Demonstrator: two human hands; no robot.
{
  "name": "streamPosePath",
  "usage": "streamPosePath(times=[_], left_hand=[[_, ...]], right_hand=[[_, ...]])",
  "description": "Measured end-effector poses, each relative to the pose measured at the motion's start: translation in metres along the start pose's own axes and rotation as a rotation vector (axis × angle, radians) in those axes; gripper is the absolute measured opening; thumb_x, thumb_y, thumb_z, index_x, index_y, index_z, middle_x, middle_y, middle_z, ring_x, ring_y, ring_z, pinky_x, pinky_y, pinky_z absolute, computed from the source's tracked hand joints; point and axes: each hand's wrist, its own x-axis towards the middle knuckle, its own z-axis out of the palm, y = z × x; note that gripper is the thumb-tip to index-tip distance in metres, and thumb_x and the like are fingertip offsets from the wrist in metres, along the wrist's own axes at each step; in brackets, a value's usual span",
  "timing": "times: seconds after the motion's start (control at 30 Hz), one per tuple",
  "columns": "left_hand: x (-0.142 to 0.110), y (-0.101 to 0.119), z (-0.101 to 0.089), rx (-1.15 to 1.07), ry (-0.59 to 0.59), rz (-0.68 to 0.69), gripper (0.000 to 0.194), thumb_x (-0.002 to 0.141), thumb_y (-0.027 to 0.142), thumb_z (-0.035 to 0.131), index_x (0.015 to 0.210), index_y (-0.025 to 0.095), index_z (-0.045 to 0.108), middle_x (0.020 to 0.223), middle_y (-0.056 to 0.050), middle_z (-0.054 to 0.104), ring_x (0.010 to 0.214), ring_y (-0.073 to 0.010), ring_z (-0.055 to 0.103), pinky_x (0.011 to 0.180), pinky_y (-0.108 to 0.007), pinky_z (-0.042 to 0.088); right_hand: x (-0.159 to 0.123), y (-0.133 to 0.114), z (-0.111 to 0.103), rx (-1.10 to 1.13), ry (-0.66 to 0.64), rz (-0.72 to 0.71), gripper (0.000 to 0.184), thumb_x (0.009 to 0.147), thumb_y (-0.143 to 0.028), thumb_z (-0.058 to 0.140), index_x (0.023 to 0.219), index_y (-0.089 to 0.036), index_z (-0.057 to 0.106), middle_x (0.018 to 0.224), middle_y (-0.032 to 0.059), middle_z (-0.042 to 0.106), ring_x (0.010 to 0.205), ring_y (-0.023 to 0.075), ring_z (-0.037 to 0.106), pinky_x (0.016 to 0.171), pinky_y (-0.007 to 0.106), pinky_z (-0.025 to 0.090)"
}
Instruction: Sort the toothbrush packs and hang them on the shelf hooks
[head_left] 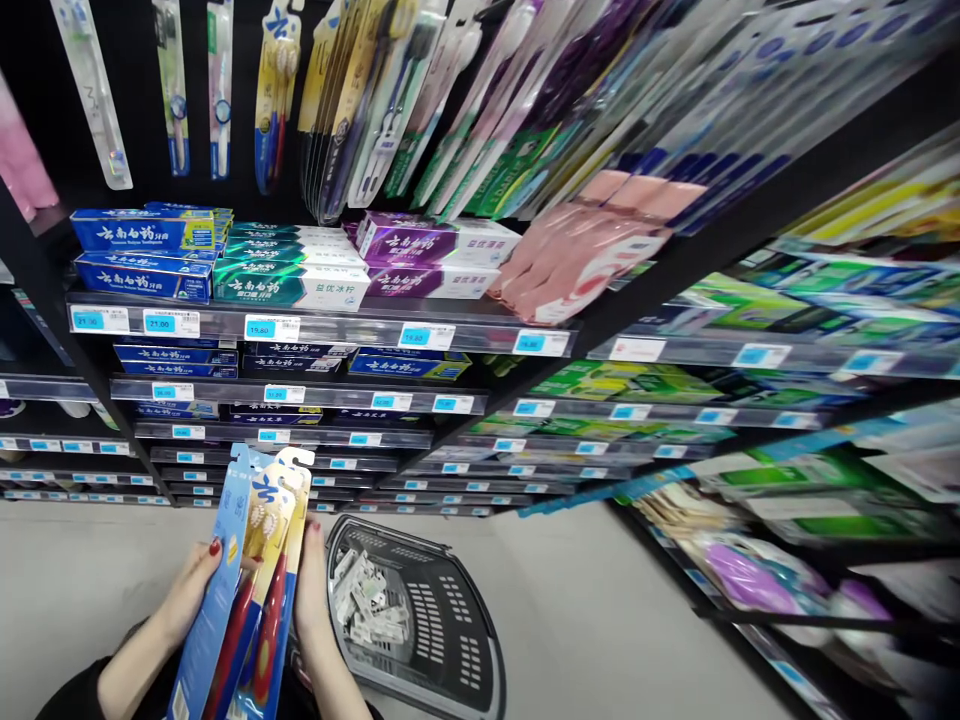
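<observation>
- Gripping toothbrush packs [271, 620] between left hand [189, 588] and right hand [311, 578].
- Could fan apart and slip if squeezed unevenly.
- Might miss basket [454, 612], hitting floor [570, 600] if dropped.

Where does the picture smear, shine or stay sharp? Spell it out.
Head view: goods on the right and hanging packs at upper right look smeared and stretched; head view: teal toothpaste boxes read fairly sharp, shine streaking their tops; head view: the held toothbrush packs are reasonably clear.
</observation>
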Motion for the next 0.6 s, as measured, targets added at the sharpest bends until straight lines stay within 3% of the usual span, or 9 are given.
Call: streamPosePath(times=[0.07, 0.1, 0.13, 0.2, 0.27, 0.3, 0.4, 0.47, 0.6], left_hand=[[0.002, -0.002, 0.000, -0.013, -0.001, -0.039, 0.046, 0.067, 0.056, 0.054, 0.075, 0.015, 0.073, 0.077, -0.008, 0.070, 0.073, -0.0228, 0.060, 0.067, -0.030, 0.045], [0.003, -0.002, 0.000, -0.023, 0.006, -0.055, 0.045, 0.066, 0.056, 0.056, 0.074, 0.015, 0.073, 0.075, -0.008, 0.070, 0.072, -0.0227, 0.060, 0.067, -0.030, 0.045], [0.004, -0.002, 0.001, -0.036, 0.034, -0.067, 0.044, 0.064, 0.056, 0.058, 0.072, 0.014, 0.072, 0.071, -0.007, 0.070, 0.070, -0.0226, 0.060, 0.067, -0.030, 0.046], [0.006, -0.003, 0.002, -0.053, 0.145, -0.083, 0.041, 0.057, 0.055, 0.065, 0.064, 0.015, 0.071, 0.064, -0.005, 0.068, 0.067, -0.0223, 0.060, 0.067, -0.031, 0.046], [0.007, -0.003, 0.002, -0.089, 0.211, -0.094, 0.038, 0.052, 0.053, 0.069, 0.062, 0.016, 0.069, 0.063, -0.004, 0.067, 0.069, -0.0228, 0.061, 0.069, -0.032, 0.046], [0.008, -0.003, 0.002, -0.137, 0.179, -0.109, 0.040, 0.053, 0.054, 0.068, 0.066, 0.016, 0.070, 0.065, -0.004, 0.068, 0.072, -0.0239, 0.061, 0.072, -0.033, 0.046], [0.009, -0.002, 0.002, -0.335, -0.063, -0.161, 0.059, 0.063, 0.065, 0.051, 0.083, 0.013, 0.070, 0.074, -0.011, 0.071, 0.079, -0.0284, 0.063, 0.077, -0.039, 0.045], [0.011, -0.002, 0.001, -0.398, -0.140, -0.166, 0.066, 0.068, 0.068, 0.041, 0.086, 0.011, 0.070, 0.077, -0.014, 0.071, 0.080, -0.0300, 0.063, 0.078, -0.042, 0.045], [0.016, -0.005, -0.004, -0.262, -0.004, -0.082, 0.037, 0.063, 0.049, 0.063, 0.075, 0.015, 0.071, 0.078, -0.009, 0.072, 0.079, -0.0261, 0.063, 0.077, -0.036, 0.045]], right_hand=[[-0.003, -0.019, -0.007, -0.231, 0.137, -0.236, 0.022, 0.083, -0.041, 0.042, 0.081, -0.021, 0.051, 0.075, 0.0010, 0.051, 0.074, 0.0176, 0.047, 0.067, 0.029, 0.035], [-0.006, -0.029, -0.008, -0.359, 0.119, -0.348, 0.020, 0.082, -0.039, 0.043, 0.075, -0.021, 0.050, 0.071, 0.0003, 0.049, 0.071, 0.0170, 0.045, 0.066, 0.029, 0.033], [-0.011, -0.039, -0.007, -0.484, 0.004, -0.419, 0.021, 0.081, -0.037, 0.045, 0.068, -0.021, 0.048, 0.067, -0.0003, 0.047, 0.068, 0.0167, 0.043, 0.064, 0.029, 0.031], [-0.020, -0.055, 0.001, -0.739, -0.259, -0.429, 0.021, 0.078, -0.036, 0.051, 0.064, -0.020, 0.048, 0.062, -0.0007, 0.048, 0.065, 0.0167, 0.042, 0.065, 0.030, 0.028], [-0.027, -0.062, 0.011, -0.874, -0.380, -0.327, 0.020, 0.078, -0.032, 0.051, 0.063, -0.019, 0.048, 0.061, -0.0005, 0.051, 0.064, 0.0163, 0.043, 0.065, 0.030, 0.027], [-0.029, -0.062, 0.015, -0.878, -0.393, -0.266, 0.021, 0.079, -0.031, 0.049, 0.062, -0.019, 0.046, 0.060, -0.0002, 0.051, 0.063, 0.0160, 0.043, 0.064, 0.030, 0.028], [-0.030, -0.056, 0.017, -0.665, -0.355, -0.124, 0.027, 0.084, -0.032, 0.042, 0.061, -0.019, 0.041, 0.060, -0.0005, 0.049, 0.060, 0.0141, 0.043, 0.058, 0.026, 0.030], [-0.026, -0.054, 0.012, -0.409, -0.297, -0.061, 0.027, 0.085, -0.036, 0.040, 0.064, -0.019, 0.043, 0.061, -0.0011, 0.048, 0.059, 0.0129, 0.044, 0.056, 0.024, 0.032], [-0.009, -0.058, 0.001, 0.215, -0.267, 0.154, 0.017, 0.080, -0.037, 0.052, 0.079, -0.020, 0.050, 0.073, -0.0003, 0.052, 0.064, 0.0120, 0.048, 0.059, 0.023, 0.040]])
